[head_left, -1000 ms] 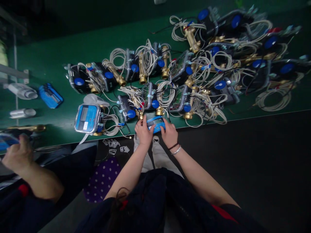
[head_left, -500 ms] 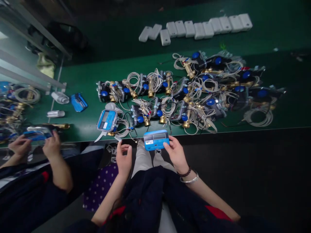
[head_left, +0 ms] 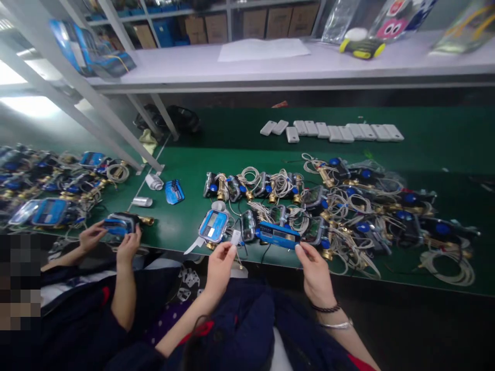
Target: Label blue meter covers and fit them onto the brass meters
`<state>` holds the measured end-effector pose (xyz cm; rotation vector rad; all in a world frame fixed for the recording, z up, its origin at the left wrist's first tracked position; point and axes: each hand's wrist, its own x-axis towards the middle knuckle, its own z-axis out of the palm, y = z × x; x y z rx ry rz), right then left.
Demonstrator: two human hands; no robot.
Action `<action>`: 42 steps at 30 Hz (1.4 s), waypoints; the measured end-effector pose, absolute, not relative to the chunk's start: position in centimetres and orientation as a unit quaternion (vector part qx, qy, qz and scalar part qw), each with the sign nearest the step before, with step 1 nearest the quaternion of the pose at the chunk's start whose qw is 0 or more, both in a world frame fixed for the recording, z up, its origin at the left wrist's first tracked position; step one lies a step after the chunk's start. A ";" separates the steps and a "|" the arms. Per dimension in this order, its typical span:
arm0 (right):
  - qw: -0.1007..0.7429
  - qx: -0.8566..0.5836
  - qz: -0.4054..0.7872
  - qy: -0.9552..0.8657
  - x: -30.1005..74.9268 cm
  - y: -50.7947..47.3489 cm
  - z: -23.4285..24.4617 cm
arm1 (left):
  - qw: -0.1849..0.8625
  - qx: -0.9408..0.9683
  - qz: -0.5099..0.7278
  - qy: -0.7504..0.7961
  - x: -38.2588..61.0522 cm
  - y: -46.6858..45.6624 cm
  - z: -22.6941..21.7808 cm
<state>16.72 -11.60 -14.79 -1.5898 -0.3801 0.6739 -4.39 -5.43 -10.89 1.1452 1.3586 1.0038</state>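
Head view: left hand pinching white tag between thumb and fingertips, just right of meter. Right hand gripping blue panel by near right corner, farther right of meter. Co-worker's hands holding case, left of meter.

The person wears a dark navy jacket with red trim on both left and right sleeves. Pale cloth shows at the near middle. The right wrist carries a dark, textured bracelet and a shiny silver bangle.
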 end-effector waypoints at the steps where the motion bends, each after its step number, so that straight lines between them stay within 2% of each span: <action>1: 0.634 -0.698 0.294 -0.156 16.3 -10.5 -14.4 | 0.526 0.478 0.420 0.564 -4.9 -4.8 -10.7; 6: 0.639 -0.658 0.343 -0.204 14.5 -6.2 -13.3 | 0.528 0.468 0.441 0.555 -7.6 -1.5 -10.8; 9: 0.609 -0.665 0.320 -0.291 14.1 -3.7 -14.0 | 0.533 0.447 0.439 0.568 -9.4 -0.2 -11.5; 12: 0.486 -0.712 0.280 -0.422 13.7 -0.5 -15.3 | 0.541 0.430 0.430 0.581 -10.6 0.3 -12.4; 15: 0.262 -0.756 0.219 -0.559 13.1 3.2 -16.4 | 0.544 0.440 0.417 0.580 -10.7 -0.1 -13.2; 17: 0.152 -0.756 0.197 -0.605 12.6 5.3 -16.9 | 0.552 0.453 0.393 0.579 -10.2 -0.8 -13.8; 21: 0.106 -0.752 0.216 -0.614 12.3 7.3 -17.8 | 0.563 0.481 0.334 0.583 -7.7 -2.4 -15.2; 25: 0.122 -0.747 0.262 -0.599 12.7 7.6 -19.0 | 0.558 0.523 0.245 0.595 -4.8 -3.3 -16.6; 29: 0.205 -0.730 0.318 -0.569 13.7 7.4 -19.5 | 0.538 0.564 0.184 0.599 -3.2 -3.4 -17.1; 36: 0.422 -0.691 0.385 -0.444 14.3 3.2 -20.9 | 0.490 0.594 0.273 0.577 -2.3 -3.7 -17.8; 39: 0.471 -0.680 0.397 -0.398 13.7 0.2 -21.8 | 0.460 0.603 0.268 0.593 -1.9 -3.4 -18.5; 42: 0.483 -0.670 0.413 -0.384 14.7 -2.4 -21.4 | 0.460 0.623 0.256 0.578 -1.6 -3.0 -19.1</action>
